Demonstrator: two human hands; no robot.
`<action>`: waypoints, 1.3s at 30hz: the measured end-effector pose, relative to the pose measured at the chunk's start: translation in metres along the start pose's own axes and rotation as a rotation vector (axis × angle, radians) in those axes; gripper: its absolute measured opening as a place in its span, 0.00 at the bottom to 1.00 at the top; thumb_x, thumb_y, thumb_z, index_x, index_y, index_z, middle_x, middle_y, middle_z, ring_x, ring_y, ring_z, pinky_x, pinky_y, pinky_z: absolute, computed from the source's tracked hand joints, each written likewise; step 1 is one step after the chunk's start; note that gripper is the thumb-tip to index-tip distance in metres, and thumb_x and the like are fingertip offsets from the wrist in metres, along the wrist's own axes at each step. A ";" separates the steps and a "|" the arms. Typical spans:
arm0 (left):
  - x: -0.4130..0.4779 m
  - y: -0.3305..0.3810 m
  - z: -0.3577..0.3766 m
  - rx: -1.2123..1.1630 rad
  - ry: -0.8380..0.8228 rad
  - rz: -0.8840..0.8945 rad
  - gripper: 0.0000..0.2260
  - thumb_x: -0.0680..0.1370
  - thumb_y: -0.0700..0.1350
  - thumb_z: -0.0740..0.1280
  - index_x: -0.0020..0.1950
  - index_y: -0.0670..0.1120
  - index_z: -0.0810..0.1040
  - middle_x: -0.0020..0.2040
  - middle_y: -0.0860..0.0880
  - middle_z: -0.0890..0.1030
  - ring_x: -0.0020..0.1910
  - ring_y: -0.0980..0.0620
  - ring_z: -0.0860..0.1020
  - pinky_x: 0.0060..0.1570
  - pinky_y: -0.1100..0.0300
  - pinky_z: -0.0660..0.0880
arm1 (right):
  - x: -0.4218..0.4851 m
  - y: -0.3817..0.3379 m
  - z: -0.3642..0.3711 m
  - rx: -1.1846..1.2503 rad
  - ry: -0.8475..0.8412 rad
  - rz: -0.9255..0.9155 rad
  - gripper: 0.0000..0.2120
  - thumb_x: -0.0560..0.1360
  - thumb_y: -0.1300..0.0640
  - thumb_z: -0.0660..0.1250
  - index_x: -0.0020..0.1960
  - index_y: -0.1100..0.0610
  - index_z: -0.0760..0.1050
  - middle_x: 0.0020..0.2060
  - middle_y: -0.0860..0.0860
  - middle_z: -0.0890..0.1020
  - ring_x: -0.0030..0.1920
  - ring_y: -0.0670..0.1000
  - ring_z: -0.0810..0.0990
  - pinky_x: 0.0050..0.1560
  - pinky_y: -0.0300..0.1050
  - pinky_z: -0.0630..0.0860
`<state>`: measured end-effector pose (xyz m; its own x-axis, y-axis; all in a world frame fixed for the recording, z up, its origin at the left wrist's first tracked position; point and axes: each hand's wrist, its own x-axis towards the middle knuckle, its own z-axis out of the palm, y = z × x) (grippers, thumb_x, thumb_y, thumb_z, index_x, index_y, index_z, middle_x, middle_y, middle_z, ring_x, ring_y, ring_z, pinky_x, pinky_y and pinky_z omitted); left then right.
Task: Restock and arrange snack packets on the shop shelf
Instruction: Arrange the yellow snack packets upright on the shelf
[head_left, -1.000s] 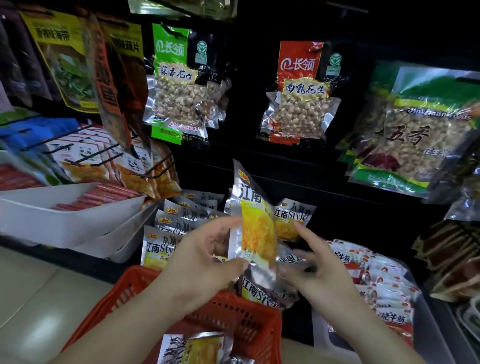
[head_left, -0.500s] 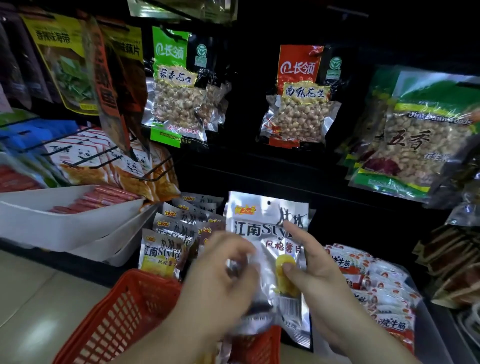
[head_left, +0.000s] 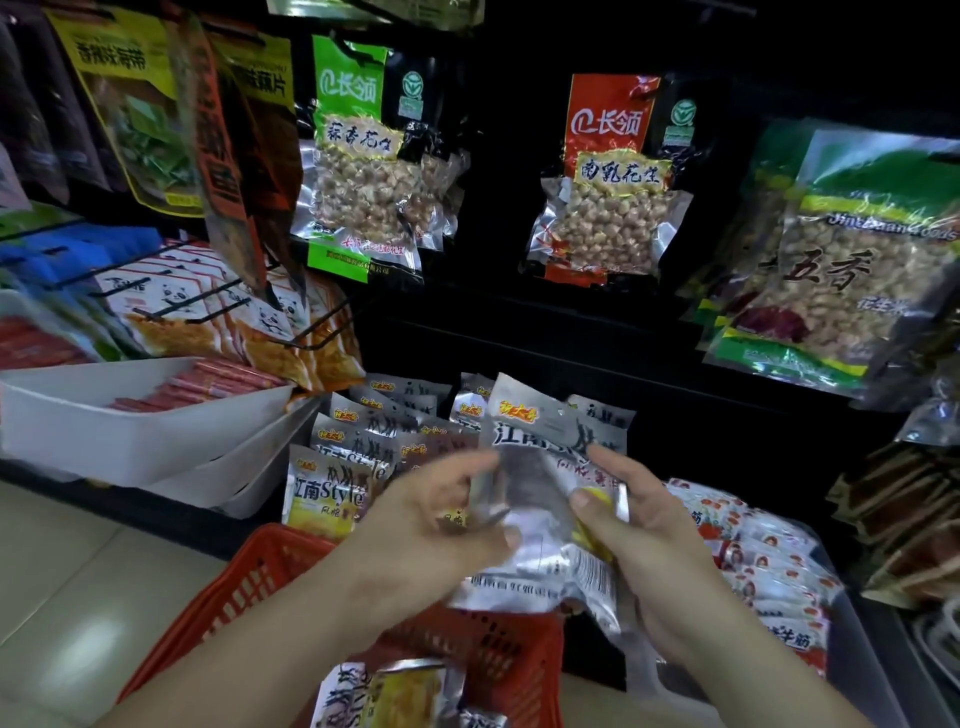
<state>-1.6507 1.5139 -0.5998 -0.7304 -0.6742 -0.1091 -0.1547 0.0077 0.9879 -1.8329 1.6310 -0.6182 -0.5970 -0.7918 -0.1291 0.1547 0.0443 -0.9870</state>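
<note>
A silver snack packet (head_left: 540, 467) with a yellow chip picture is held between both hands in front of the low shelf. My left hand (head_left: 441, 519) pinches its left edge and my right hand (head_left: 634, 514) grips its right side, thumb on the front. It looks like more than one packet stacked, but I cannot tell for certain. Behind stand rows of the same silver packets (head_left: 332, 493) upright on the shelf. Below my arms is a red basket (head_left: 260, 577) holding more of these packets (head_left: 395, 691).
Hanging peanut bags: green (head_left: 358, 156), red (head_left: 608, 182), large green at right (head_left: 857, 260). White tray bins with red sticks (head_left: 130, 431) at left, panda packets (head_left: 208, 312) on wire hooks, red-and-white small packets (head_left: 753, 551) in a bin at right. Tiled floor at lower left.
The packet was edge-on a second ago, then turned face-on. Both hands now hold it a little higher and closer together; the view has shifted slightly.
</note>
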 end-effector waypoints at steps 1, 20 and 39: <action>-0.003 0.000 0.001 0.032 -0.046 -0.028 0.29 0.73 0.48 0.80 0.68 0.68 0.75 0.60 0.58 0.82 0.52 0.59 0.85 0.45 0.68 0.79 | 0.003 0.000 -0.003 0.006 0.011 -0.011 0.23 0.76 0.61 0.74 0.67 0.42 0.78 0.69 0.49 0.78 0.53 0.50 0.87 0.52 0.42 0.83; -0.019 -0.007 0.046 0.629 0.004 0.408 0.26 0.78 0.53 0.69 0.72 0.70 0.65 0.56 0.62 0.81 0.54 0.59 0.79 0.52 0.55 0.79 | -0.030 -0.032 0.002 -0.207 -0.188 -0.044 0.25 0.71 0.41 0.76 0.66 0.25 0.74 0.65 0.39 0.81 0.61 0.45 0.84 0.62 0.55 0.82; 0.009 -0.003 0.043 -0.112 0.162 0.111 0.10 0.72 0.39 0.80 0.45 0.48 0.80 0.41 0.49 0.79 0.40 0.54 0.77 0.41 0.63 0.77 | -0.027 -0.063 -0.022 -0.299 0.188 -0.246 0.37 0.73 0.63 0.79 0.72 0.41 0.66 0.43 0.63 0.82 0.44 0.63 0.84 0.53 0.65 0.82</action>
<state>-1.6855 1.5395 -0.6090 -0.6210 -0.7837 0.0109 0.0018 0.0125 0.9999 -1.8442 1.6629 -0.5543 -0.7248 -0.6775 0.1254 -0.2287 0.0649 -0.9713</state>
